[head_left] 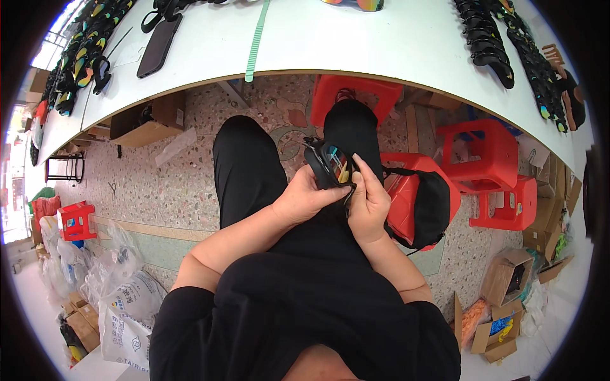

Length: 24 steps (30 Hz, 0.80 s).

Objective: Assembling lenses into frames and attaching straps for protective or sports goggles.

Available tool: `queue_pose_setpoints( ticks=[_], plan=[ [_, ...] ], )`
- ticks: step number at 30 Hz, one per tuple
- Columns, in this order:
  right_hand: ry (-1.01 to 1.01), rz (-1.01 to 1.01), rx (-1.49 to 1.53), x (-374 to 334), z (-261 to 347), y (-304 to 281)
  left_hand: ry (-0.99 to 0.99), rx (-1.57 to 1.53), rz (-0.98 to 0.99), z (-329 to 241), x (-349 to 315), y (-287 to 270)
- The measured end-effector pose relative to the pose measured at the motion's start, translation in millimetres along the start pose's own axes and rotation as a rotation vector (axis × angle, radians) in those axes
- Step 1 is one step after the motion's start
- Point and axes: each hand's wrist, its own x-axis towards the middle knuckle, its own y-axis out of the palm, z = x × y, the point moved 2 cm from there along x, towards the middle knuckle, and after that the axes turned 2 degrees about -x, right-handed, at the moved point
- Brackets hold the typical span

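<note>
Above my lap, between my knees, I hold a pair of black sunglasses with mirrored lenses that reflect orange, yellow and blue. My left hand grips the frame from the left, with its thumb along the lower edge. On the other side, my right hand pinches the frame near its right end, its index finger reaching up along the edge. Whatever sits between the right fingertips is too small to make out. The sunglasses are tilted, and my fingers cover part of them.
Ahead is a white table bearing rows of black eyewear, a dark phone and a green strip. Red stools stand at the right; a black bag rests on one. Plastic bags and cardboard boxes lie around.
</note>
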Motion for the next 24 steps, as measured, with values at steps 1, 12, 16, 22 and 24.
queue_pose_setpoints(
  ticks=[1, 12, 16, 22, 24],
  plan=[
    [-0.008, 0.005, 0.002, -0.4, 0.5, 1.2, 0.054, -0.005, 0.006, -1.4, -0.8, 0.2],
    [0.411, 0.181, 0.56, -13.8, -5.6, 13.7, 0.071, -0.291, -0.005, -18.9, 3.9, -7.0],
    [0.604, 0.331, 0.74, -17.0, -8.6, 15.5, 0.067, -0.34, -0.041, -14.0, 4.8, -13.0],
    [0.803, 0.175, 1.057, -11.5, -23.9, 4.5, 0.069, -0.253, -0.016, -5.1, 6.7, -19.8],
    [0.809, 0.125, 1.03, -2.8, -34.3, -5.3, 0.079, -0.058, 0.052, -6.7, 1.5, -25.9]
  ],
)
